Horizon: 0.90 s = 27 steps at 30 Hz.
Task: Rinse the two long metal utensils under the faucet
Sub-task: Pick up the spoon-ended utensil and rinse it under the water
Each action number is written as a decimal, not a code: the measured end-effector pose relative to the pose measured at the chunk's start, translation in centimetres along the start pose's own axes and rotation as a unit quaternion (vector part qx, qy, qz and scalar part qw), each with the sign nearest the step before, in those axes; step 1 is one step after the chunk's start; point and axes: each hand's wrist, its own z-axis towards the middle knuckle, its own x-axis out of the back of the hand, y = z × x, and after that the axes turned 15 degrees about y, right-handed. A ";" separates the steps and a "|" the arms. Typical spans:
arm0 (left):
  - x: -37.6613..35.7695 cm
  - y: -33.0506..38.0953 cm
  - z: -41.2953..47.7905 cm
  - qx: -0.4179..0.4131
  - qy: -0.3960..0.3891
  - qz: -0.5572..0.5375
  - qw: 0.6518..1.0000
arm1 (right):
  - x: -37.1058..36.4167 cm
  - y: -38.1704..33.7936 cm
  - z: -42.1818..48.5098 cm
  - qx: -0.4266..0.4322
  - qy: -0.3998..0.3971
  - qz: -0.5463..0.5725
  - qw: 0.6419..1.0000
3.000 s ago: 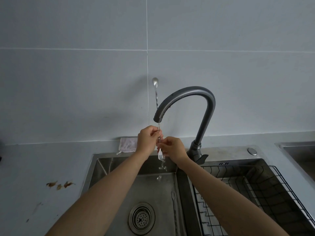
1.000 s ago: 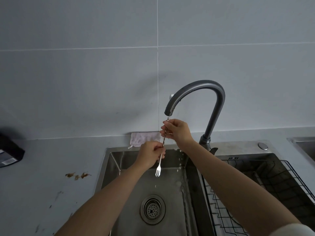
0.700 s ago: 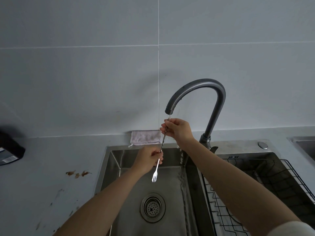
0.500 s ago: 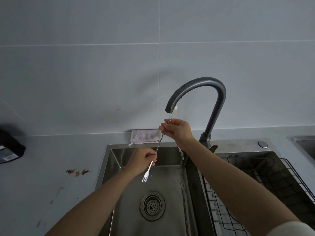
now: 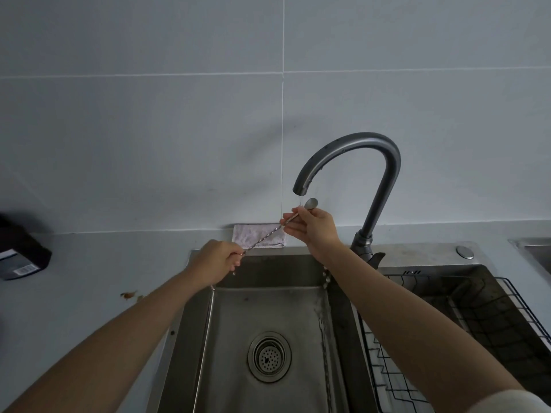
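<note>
A long twisted metal utensil slants from lower left to upper right above the sink's back rim. My left hand grips its lower end, whose fork tip is hidden in the fist. My right hand pinches it near the spoon bowl, which sits just under the spout of the dark curved faucet. A thin stream of water falls past my right wrist into the steel sink. A second long twisted utensil lies along the basin's right wall.
A folded grey cloth lies behind the sink. A black wire rack fills the right basin. A dark box stands at the far left of the counter, with brown scraps near the sink's left edge.
My left hand has swung the fork end up and to the left, tilting the utensil from near upright to a slant. The spoon end has come down under the spout.
</note>
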 end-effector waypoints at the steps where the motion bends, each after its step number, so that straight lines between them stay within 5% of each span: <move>1: 0.3 0.0 0.1 -0.007 0.002 0.011 1.000 | 0.0 0.0 0.0 -0.001 0.003 0.000 1.000; 27: 3.8 -0.9 0.8 -0.063 -0.016 0.126 0.990 | -0.3 0.1 0.1 0.010 0.036 0.006 0.999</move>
